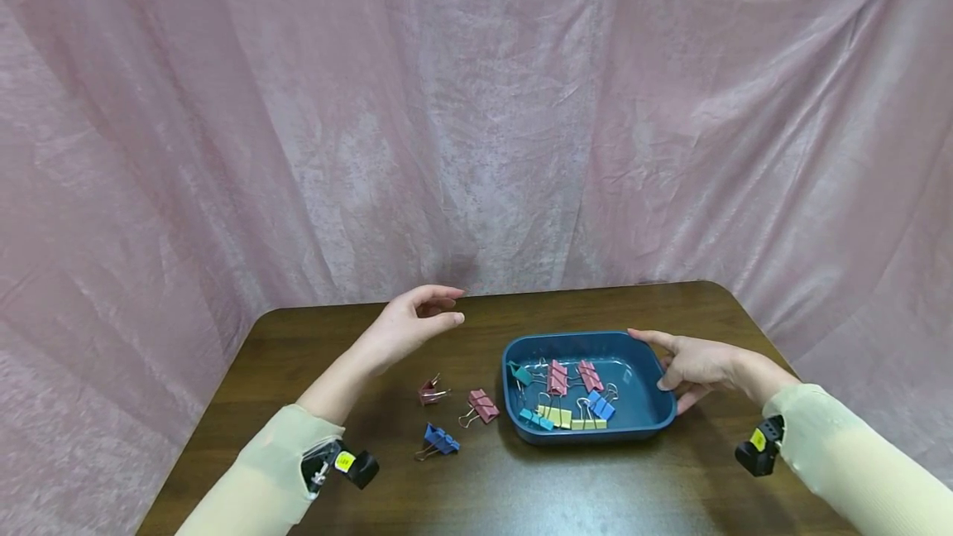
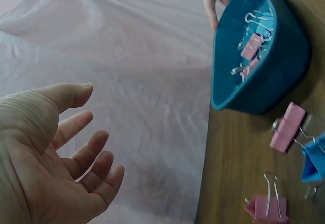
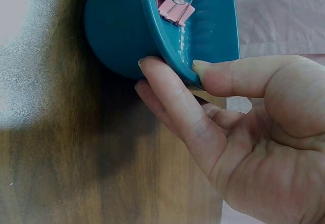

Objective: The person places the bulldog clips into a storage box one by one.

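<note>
My right hand (image 1: 703, 366) pinches the right end of a blue plastic tray (image 1: 663, 413), thumb inside the rim and fingers outside, as the right wrist view shows. Several binder clips lie in the tray: pink (image 1: 557, 377), teal (image 1: 536, 418), yellow (image 1: 588, 424) and blue (image 1: 600, 405). Left of the tray, two pink binder clips (image 1: 483, 406) and a blue binder clip (image 1: 442, 440) lie on the table. Holding nothing, my left hand (image 1: 413, 323) hovers over the table's back left part, its fingers loosely bent and the thumb apart from them.
The brown wooden table (image 1: 596, 486) has rounded back corners. Directly behind its back edge hangs a pink velvet curtain (image 1: 462, 147). Each wrist carries a small black camera (image 1: 759, 447).
</note>
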`<state>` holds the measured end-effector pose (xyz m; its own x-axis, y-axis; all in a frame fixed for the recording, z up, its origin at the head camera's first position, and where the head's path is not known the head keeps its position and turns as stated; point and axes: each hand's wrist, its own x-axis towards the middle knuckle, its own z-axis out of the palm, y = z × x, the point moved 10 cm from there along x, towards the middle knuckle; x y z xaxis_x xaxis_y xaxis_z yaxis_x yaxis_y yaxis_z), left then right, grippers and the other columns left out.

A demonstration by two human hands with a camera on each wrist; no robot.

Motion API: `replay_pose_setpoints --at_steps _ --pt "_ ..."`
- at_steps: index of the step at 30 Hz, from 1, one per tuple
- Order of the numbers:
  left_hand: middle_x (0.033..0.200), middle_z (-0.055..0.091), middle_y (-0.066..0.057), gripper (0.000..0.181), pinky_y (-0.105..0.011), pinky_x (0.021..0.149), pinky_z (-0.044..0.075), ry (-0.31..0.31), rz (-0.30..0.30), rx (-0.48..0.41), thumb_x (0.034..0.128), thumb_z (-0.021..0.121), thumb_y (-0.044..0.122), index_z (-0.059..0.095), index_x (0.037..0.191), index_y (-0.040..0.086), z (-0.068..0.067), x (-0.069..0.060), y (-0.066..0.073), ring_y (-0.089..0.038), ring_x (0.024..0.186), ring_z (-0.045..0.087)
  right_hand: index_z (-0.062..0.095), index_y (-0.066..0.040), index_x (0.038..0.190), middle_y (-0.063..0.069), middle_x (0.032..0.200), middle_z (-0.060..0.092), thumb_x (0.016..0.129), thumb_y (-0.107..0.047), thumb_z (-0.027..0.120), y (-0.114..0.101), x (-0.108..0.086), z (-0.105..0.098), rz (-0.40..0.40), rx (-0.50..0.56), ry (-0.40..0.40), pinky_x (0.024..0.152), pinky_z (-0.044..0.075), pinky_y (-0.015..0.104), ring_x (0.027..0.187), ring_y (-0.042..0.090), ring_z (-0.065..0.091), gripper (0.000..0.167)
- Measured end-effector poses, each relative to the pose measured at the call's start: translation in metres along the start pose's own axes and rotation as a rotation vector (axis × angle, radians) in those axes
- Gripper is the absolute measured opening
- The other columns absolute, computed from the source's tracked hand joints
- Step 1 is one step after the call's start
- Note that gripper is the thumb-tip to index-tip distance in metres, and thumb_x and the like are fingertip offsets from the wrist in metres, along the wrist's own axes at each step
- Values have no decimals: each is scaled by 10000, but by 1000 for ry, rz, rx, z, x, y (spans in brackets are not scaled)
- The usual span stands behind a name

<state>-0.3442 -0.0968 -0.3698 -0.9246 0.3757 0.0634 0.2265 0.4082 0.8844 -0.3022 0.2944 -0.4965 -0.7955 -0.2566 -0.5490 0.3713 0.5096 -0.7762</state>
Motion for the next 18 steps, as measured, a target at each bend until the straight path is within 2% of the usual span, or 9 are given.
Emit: replay_pose_setpoints --at_steps 10,18 --pt "1276 677 -13 420 -388 938 490 50 -23 72 923 780 290 681 1314 173 -20 -10 -20 -224 1147 614 185 -234 1646 370 1404 430 864 132 660 0 0 0 -9 4 -11 672 604 497 942 377 688 986" --pt "1307 664 -13 411 -421 961 476 71 -73 118 926 774 302 683 1307 176 -32 -16 -38 -257 1198 591 192 -236 1644 361 1398 437 858 137 659 1 0 1 -1 12 -6 672 604 496 927 383 694 987"
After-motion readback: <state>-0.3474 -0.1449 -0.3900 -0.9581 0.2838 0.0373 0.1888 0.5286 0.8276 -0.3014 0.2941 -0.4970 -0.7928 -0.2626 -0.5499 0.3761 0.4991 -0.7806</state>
